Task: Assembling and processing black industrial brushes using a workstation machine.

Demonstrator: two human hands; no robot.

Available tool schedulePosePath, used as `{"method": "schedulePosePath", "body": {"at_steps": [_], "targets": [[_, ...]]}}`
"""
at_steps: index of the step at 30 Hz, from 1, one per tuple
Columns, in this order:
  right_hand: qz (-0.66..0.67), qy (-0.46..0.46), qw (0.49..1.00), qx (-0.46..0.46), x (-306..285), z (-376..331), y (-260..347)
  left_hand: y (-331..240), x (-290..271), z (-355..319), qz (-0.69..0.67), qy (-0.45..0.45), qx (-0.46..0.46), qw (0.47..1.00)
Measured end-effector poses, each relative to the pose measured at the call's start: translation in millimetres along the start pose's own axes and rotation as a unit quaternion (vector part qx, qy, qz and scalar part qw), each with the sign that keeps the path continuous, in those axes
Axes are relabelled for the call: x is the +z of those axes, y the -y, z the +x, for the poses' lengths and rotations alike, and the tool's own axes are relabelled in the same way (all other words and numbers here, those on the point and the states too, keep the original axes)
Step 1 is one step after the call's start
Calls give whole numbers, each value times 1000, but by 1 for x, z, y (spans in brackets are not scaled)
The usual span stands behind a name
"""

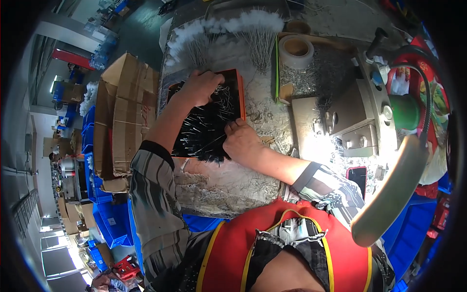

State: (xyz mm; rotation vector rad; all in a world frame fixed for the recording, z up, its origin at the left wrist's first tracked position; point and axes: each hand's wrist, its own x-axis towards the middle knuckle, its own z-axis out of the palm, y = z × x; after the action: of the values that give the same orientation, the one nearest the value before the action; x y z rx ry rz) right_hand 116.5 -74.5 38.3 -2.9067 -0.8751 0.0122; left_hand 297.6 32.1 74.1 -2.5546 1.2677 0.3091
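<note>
Hands are working apart from each other, both at the orange-edged tray, which is sitting on the tabletop in front of the person. Tray is holding a thick pile of black brushes, bright wire stems poking out at mixed angles; some stems near the top are ending in loops. A few bristles are overhanging the near edge.

Left hand is reaching over the tray's far part, fingers bending down toward the pile. Right hand is curling in at the near right corner, fingertips by the brushes. Can't tell whether either is gripping anything; fingers are hiding the contact.

To the right, a green-edged box is carrying loose metal wires, with a tape roll lying at its left side. Beyond the tray, white-tipped wire bundles are lying on the tabletop. To the left, a cardboard box is standing open-flapped, contents not showing; a blue bin is sitting nearer.
</note>
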Motion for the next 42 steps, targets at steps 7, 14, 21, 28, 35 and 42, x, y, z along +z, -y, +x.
{"method": "schedulePosePath", "body": {"at_steps": [7,14,21,28,35,42], "targets": [[-43,0,999,6,-7,-4,5,-7,2,8,156,26,89,983],[-8,-17,1000,2,-2,-4,1,-10,-1,1,100,39,206,973],[-13,-27,999,10,5,-4,4,-19,5,5,175,21,210,962],[-36,2,999,10,0,-5,4,-12,2,3,178,0,237,955],[-10,-28,999,13,7,-5,3,-7,3,-4,127,46,187,973],[3,-48,999,7,8,-5,4,-7,6,-4,178,84,207,958]]}}
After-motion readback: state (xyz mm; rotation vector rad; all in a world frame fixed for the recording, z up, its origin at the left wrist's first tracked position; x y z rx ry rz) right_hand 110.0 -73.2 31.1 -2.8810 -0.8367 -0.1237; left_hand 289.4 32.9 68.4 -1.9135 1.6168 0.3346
